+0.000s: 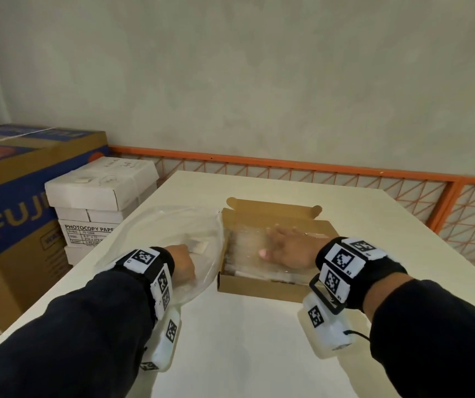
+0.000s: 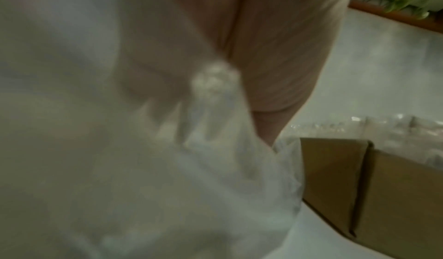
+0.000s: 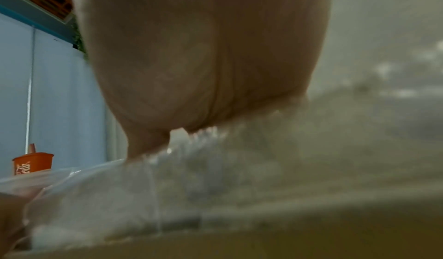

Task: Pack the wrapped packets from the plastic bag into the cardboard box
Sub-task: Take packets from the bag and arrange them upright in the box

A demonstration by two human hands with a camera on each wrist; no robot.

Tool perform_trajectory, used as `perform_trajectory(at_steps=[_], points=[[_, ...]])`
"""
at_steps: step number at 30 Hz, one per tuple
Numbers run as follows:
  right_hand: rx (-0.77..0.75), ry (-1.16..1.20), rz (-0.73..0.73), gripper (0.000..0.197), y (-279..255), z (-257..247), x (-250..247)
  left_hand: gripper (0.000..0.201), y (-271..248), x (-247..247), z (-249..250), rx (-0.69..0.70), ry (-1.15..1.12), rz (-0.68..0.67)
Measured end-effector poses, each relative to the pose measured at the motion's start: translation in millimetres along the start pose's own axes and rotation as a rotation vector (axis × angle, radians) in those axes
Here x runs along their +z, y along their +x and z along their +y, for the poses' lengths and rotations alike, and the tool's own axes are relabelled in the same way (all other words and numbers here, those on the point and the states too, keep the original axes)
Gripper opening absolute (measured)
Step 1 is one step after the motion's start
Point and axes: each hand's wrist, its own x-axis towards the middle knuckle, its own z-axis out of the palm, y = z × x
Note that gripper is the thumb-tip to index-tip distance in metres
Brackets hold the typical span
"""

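An open cardboard box (image 1: 259, 286) sits mid-table, filled with clear wrapped packets (image 1: 247, 239). My right hand (image 1: 276, 242) lies flat on those packets with its fingers spread. The right wrist view shows the palm (image 3: 203, 64) pressing down on the shiny packets (image 3: 215, 168). Left of the box lies the clear plastic bag (image 1: 173, 222), with a white packet (image 1: 198, 246) inside. My left hand (image 1: 187, 255) is curled and grips the bag near the box. In the blurred left wrist view, bunched plastic bag (image 2: 215, 77) is pinched in the fingers, with the box (image 2: 383, 187) to the right.
The white table (image 1: 244, 346) extends toward me. Stacked white paper boxes (image 1: 101, 191) and a large brown-and-blue carton (image 1: 15, 202) stand off its left edge. An orange mesh fence (image 1: 316, 169) runs behind it. An orange cup (image 3: 32, 163) shows far left.
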Motion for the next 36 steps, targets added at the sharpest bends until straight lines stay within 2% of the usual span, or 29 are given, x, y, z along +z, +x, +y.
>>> perform_trajectory(at_steps=[5, 12, 19, 24, 28, 31, 36], points=[[-0.031, 0.022, -0.011, 0.076, -4, 3, 2, 0.068, 1, 2, -3, 0.018, 0.047, 0.037], [-0.063, 0.071, 0.032, 0.072, -31, -7, 5, 0.083, -5, 7, -5, -0.004, 0.032, 0.097], [-0.085, 0.079, 0.083, 0.067, -55, -2, 1, 0.05, -19, 7, -2, 0.073, 0.114, 0.197], [-0.094, 0.125, 0.127, 0.065, -71, 0, -1, 0.051, -31, -4, -4, 0.102, -0.08, 0.339], [-0.09, 0.237, 0.257, 0.053, -80, -2, -3, 0.025, -48, -19, 1, 0.225, -0.296, 0.468], [-0.094, 0.278, 0.341, 0.042, -88, -7, -6, 0.011, -63, -31, 11, 0.314, -0.453, 0.5], [-0.085, 0.386, 0.366, 0.041, -98, -18, -13, 0.022, -84, -40, 30, 0.397, -0.749, 0.473]])
